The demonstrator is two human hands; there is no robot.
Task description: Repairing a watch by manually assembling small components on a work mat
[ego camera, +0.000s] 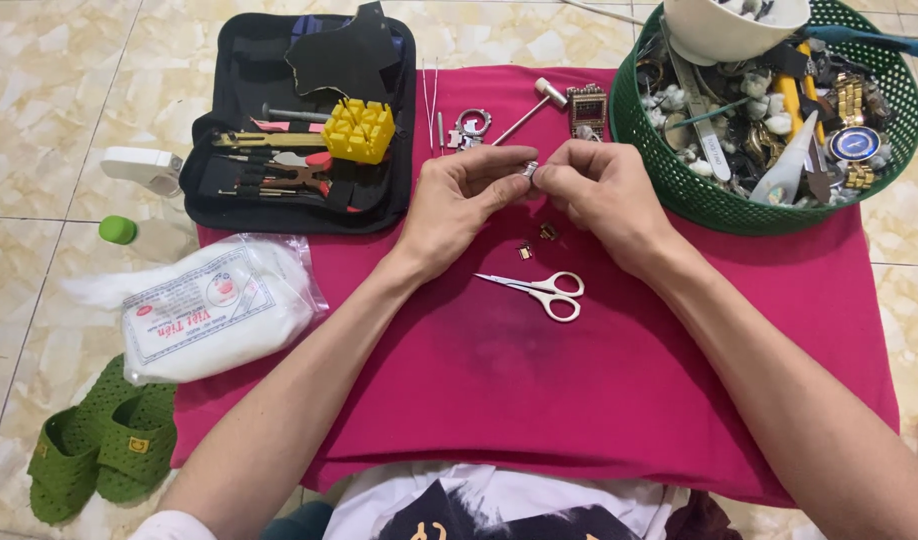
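1. I hold a small silver metal piece (529, 168) between the fingertips of my left hand (457, 203) and my right hand (601, 197), above the far middle of the pink cloth (599, 390) that lies on the tiled floor (39, 110).
2. The fingers of both hands are closed in a pinch on this piece; the left thumb and forefinger press it from the left, the right ones from the right. The piece is too small for me to tell its exact shape.
3. I judge that I am at a fine step: I am joining or separating something on this tiny part, with no tool in my hands.
4. Two small brown metal bits (536, 241) lie on the cloth just below my hands, and small white scissors (547, 293) lie nearer to me, closed.
5. Far from me are a little hammer (535, 104), a square watch case (586, 110) and a silver clasp part (469, 127). At the far left is an open black tool case (299, 125) with a yellow holder block (359, 130); at the far right, a green basket (679, 185) full of watch parts.
6. The next move calls, I think, for a steady pinch and a very small motion, because the piece can easily slip and fall on the cloth.
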